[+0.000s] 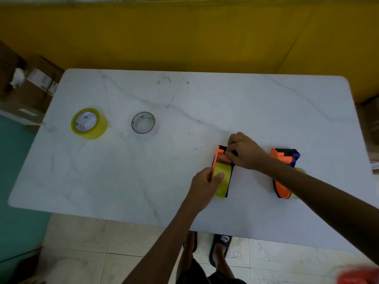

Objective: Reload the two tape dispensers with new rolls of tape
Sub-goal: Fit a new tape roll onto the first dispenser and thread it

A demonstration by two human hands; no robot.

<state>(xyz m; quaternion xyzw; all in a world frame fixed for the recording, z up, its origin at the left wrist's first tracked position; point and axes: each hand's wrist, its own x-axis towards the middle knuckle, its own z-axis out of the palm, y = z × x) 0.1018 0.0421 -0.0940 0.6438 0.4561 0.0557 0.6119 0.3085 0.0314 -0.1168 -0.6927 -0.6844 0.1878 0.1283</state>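
Threading tape through the near dispenser [222, 171] on the white marbled counter [184, 95].

Our left hand [205, 186] clamps the yellowish roll seated in it, likely to steady it, while our right hand [244, 153] pinches shut at the orange front end. The second dispenser [284, 173] lies just right; a yellow roll [89, 123] and a near-empty core [143, 125] sit well apart. A yellow wall [184, 33] stands behind.

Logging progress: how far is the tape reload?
Done: nothing clearly. In hand: left hand grips the yellowish roll in the near dispenser; right hand works at its front end. Left: second dispenser sits untouched; full yellow roll and empty core wait on the table.
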